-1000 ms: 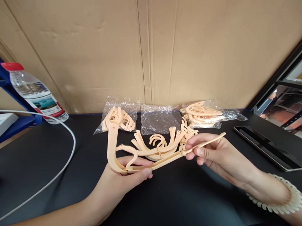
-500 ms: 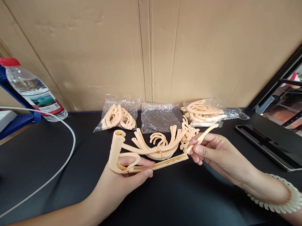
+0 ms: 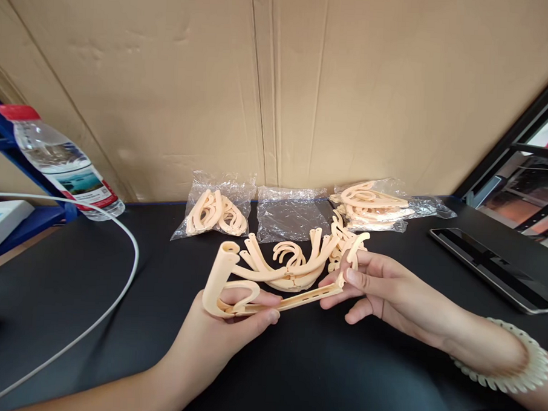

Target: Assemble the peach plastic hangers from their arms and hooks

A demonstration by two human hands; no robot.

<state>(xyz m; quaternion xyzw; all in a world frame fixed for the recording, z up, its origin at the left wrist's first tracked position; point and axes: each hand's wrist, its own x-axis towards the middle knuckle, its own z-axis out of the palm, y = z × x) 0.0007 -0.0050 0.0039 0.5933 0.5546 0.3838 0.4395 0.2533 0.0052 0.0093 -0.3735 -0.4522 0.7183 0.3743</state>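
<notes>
My left hand is closed round a beige plastic folding hanger; its thumb and fingers pinch a slotted arm that points right, while a thick arm stands upright on the left with a curved piece between. My right hand pinches a small curved hanger piece between thumb and fingers. The lower end of that piece meets the right tip of the slotted arm; whether they are joined I cannot tell. Just behind lie several loose hanger arms, some curved hooks and a heap of small beige pieces.
Along the cardboard wall lie a clear bag of hanger parts, a flat clear bag and a stacked bag of hangers. A water bottle and white cable are left, a phone right.
My right hand has brought the small curved piece down and left onto the tip of the slotted arm, turning it more upright. My left hand has barely moved.
</notes>
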